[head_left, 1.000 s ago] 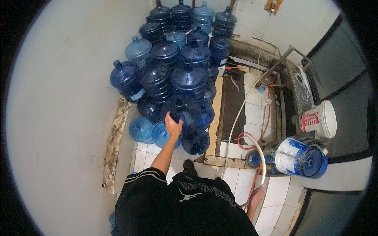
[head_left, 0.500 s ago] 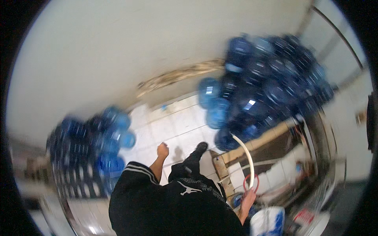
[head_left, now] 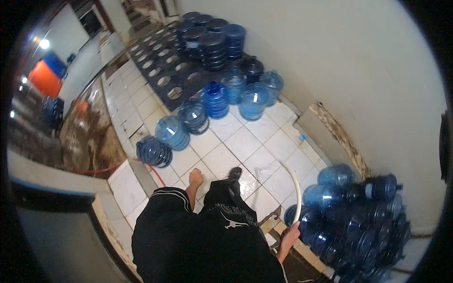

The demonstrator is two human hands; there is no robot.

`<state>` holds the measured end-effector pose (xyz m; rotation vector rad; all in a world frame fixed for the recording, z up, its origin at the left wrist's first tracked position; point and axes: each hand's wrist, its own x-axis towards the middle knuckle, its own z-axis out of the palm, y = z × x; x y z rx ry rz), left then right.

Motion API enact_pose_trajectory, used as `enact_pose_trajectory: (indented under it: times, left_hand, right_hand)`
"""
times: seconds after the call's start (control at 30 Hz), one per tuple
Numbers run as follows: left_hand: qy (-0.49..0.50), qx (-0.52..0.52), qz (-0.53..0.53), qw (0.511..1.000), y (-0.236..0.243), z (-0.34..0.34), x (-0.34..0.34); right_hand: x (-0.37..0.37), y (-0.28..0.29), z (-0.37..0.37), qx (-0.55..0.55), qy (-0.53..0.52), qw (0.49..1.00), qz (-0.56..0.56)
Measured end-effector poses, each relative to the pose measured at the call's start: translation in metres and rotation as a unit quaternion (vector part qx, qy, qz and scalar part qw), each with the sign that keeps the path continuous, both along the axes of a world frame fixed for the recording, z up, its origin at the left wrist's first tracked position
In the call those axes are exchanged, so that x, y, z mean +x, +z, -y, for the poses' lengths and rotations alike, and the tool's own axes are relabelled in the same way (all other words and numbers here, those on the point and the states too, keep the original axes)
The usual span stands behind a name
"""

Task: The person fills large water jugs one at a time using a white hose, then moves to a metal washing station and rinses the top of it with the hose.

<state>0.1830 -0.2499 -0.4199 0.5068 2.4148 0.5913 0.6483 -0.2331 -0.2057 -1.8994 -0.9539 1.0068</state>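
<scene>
My right hand is wrapped round a cream-coloured hose, whose free end curves up and away over the tiled floor. My left hand hangs by my side, its fingers curled into a loose fist, with nothing showing in it. Just beyond the left hand, a row of blue water jugs stands on the tiles. To the right of the hose lies a large stack of dark blue water jugs, many on their sides.
White floor tiles lie round my foot. More jugs stand on a black mat with round holes at the far wall. A worn ledge runs along the right wall. A thin red hose crosses the floor at left.
My view has swung to the left, so the large jug stack now lies lower right and the row of jugs straight ahead. The hose stays in my right hand; the left remains curled.
</scene>
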Motion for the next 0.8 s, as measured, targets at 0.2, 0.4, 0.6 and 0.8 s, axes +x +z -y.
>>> enact_pose_trajectory:
  times: [0.2,0.4,0.6,0.8]
  left_hand:
    - [0.085,0.005,-0.002,0.996,-0.018,0.071,-0.078]
    - [0.122,0.0,-0.03,0.992,-0.03,0.097,-0.187]
    - [0.096,-0.166,-0.014,0.981,-0.021,0.095,-0.336]
    - [0.194,-0.21,-0.027,0.958,-0.061,0.08,-0.478]
  right_hand:
    - [-0.115,0.028,-0.073,0.003,0.168,0.986,0.013]
    - [-0.267,0.053,-0.114,-0.025,0.302,0.953,-0.015]
    - [-0.417,0.025,-0.104,-0.08,0.42,0.904,0.017]
    - [-0.52,-0.031,-0.079,-0.123,0.544,0.825,0.092]
